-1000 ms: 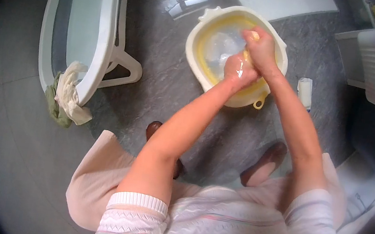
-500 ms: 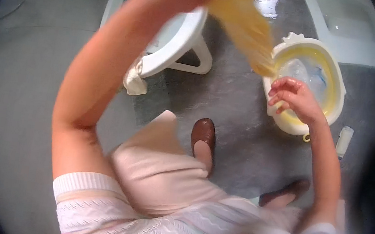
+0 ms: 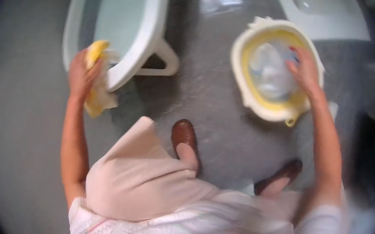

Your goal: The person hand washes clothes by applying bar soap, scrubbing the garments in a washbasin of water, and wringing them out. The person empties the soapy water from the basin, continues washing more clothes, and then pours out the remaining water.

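My left hand (image 3: 83, 75) is closed on a yellow cloth (image 3: 96, 53) at the near end of a large white tub (image 3: 150, 22). The yellow cloth hangs over the tub's rim, against a pale cloth (image 3: 110, 101) there. On the right, my right hand (image 3: 303, 70) reaches over a white and yellow basin (image 3: 240, 72), its fingers apart and holding nothing. Whitish cloth (image 3: 273, 76) lies in the water of the basin, just left of my fingers.
A white fixture (image 3: 332, 22) stands on the floor beyond the basin. To the basin's right is a small white object (image 3: 333, 110), partly behind my right forearm. My brown shoes (image 3: 185, 133) are on the grey floor in front of me.
Both hands were together on the yellow cloth over the basin. My left hand has since carried the cloth left to the tub's rim. My right hand has let go and moved over the basin.
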{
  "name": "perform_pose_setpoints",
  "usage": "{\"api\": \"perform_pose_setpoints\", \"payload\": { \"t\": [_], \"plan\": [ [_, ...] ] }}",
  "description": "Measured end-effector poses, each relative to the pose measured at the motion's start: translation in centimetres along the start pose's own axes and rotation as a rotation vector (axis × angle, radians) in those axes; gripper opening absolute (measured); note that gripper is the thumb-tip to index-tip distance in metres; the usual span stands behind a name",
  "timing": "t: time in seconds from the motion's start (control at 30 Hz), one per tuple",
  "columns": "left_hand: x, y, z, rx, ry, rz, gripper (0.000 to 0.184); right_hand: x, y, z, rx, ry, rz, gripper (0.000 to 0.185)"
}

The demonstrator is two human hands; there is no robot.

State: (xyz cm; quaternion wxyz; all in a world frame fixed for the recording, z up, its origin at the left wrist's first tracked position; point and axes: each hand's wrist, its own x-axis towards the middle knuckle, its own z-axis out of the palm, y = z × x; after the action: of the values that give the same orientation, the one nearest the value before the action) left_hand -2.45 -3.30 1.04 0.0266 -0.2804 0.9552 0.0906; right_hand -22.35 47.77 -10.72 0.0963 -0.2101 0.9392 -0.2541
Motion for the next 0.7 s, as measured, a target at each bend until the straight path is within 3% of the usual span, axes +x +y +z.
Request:
{"api": "perform_pose_setpoints", "payload": {
  "t": [0.1, 0.2, 0.3, 0.4, 0.5, 0.6, 0.63, 0.7],
  "plan": [
    [-1.4, 1.4, -1.9, 0.127, -0.011, 0.02, 0.068, -2.1, 0.9, 4.2, -0.381, 0.091, -0.045, 0.046],
    [-0.5, 0.5, -2.2, -0.08, -0.002, 0.047, 0.073, -1.7, 2.0, 6.4, -0.027, -0.173, 0.13, 0.048],
    [-0.2, 2.6, -4.0, -0.132, 0.112, 0.037, 0.067, 0.1, 2.9, 4.0, 0.326, -0.299, 0.315, 0.051],
    [2.4, 7.8, -5.7, -0.102, 0.133, 0.298, 0.052, 0.1, 3.7, 4.7, 0.242, 0.123, 0.243, 0.045],
    [2.0, 20.3, -2.6, -0.166, -0.275, 0.499, 0.039, -1.6, 2.2, 6.5, -0.223, -0.038, 0.101, 0.039],
    [0.5, 29.4, 6.7, -0.14, -0.696, 0.812, 0.034, -1.1, 3.4, 5.7, 0.095, -0.126, 0.095, 0.038],
    [-0.2, 31.6, 10.2, -0.142, -0.84, 0.797, 0.039, -0.9, 3.7, 5.2, 0.188, -0.131, 0.111, 0.039],
    [-2.4, 33.9, 17.3, -0.364, -0.678, 0.646, 0.059, -1.1, 3.2, 5.6, 0.136, 0.096, 0.23, 0.038]
  ]
}}
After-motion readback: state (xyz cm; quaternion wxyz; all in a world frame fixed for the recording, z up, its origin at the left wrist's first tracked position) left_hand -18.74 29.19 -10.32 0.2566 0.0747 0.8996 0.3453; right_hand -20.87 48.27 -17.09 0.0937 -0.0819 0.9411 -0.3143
